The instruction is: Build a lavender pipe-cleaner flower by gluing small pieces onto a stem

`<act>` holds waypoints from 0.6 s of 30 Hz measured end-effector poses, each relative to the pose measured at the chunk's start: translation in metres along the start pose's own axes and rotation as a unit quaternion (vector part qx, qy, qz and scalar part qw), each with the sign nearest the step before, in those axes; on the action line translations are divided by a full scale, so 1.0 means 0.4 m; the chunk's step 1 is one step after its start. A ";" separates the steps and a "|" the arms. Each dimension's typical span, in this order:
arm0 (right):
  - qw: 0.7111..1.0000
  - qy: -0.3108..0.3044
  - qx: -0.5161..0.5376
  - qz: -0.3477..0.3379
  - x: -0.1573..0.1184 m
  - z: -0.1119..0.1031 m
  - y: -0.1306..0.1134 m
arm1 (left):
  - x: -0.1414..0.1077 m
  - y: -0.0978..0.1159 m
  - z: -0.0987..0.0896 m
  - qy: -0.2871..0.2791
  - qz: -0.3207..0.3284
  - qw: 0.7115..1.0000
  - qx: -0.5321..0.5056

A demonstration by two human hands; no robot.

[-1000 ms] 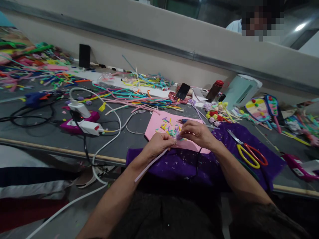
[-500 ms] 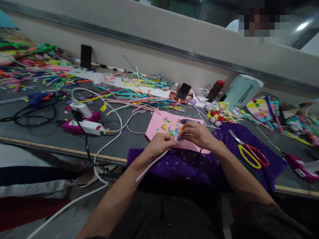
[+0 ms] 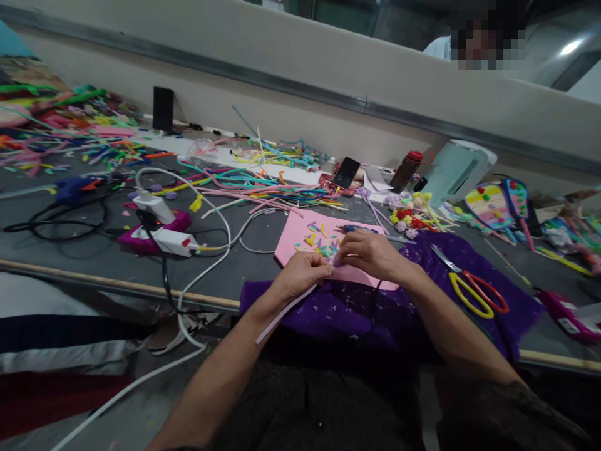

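My left hand (image 3: 307, 270) is closed in a pinch on a pale lilac pipe cleaner (image 3: 286, 315), whose long end trails down along my wrist. My right hand (image 3: 364, 254) is closed too, its fingertips meeting the left ones around a small lilac tuft (image 3: 336, 260) at the pipe cleaner's other end. Both hands hover over a pink sheet (image 3: 293, 235) scattered with short cut pieces (image 3: 312, 238) in yellow, purple and mint. Just beyond my right fingers lies a blue glue gun (image 3: 359, 230), partly hidden by the hand.
Scissors (image 3: 462, 294) with yellow and red handles rest on a purple cloth (image 3: 422, 250) to the right. A power strip (image 3: 154, 232) and loose white cable (image 3: 206, 269) lie left. Pipe cleaners (image 3: 263, 181), a phone (image 3: 346, 172) and a bottle (image 3: 406, 171) stand farther back. A person sits beyond the partition.
Both hands keep the same pinch over the pink sheet, with hardly any movement. The camera view has shifted very slightly.
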State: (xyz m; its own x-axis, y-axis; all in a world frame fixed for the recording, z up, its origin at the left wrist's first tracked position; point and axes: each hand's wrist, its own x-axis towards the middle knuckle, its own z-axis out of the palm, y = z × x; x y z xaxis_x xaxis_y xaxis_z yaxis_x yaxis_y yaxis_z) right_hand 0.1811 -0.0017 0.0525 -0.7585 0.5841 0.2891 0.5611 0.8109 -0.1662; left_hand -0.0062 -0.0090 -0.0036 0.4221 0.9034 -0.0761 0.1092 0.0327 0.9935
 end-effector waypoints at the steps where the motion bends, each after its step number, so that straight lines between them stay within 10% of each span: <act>1: 1.000 0.001 -0.001 0.002 0.000 0.000 -0.001 | 0.000 0.000 0.000 0.002 0.001 1.000 -0.001; 12: 0.999 0.044 -0.005 0.014 -0.003 0.014 0.005 | 0.001 -0.001 -0.004 0.005 0.013 1.000 0.009; 18: 0.975 0.199 0.076 0.063 -0.029 -0.012 -0.008 | 0.005 -0.010 -0.010 0.036 -0.003 0.997 -0.068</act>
State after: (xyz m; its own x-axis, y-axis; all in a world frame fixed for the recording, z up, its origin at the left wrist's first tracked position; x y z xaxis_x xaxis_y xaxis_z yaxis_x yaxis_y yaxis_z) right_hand 0.1897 -0.0112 0.0543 -0.4812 0.6436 0.5951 0.5628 0.7473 -0.3532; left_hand -0.0094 -0.0058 -0.0073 0.3563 0.9309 -0.0805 -0.0129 0.0911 0.9958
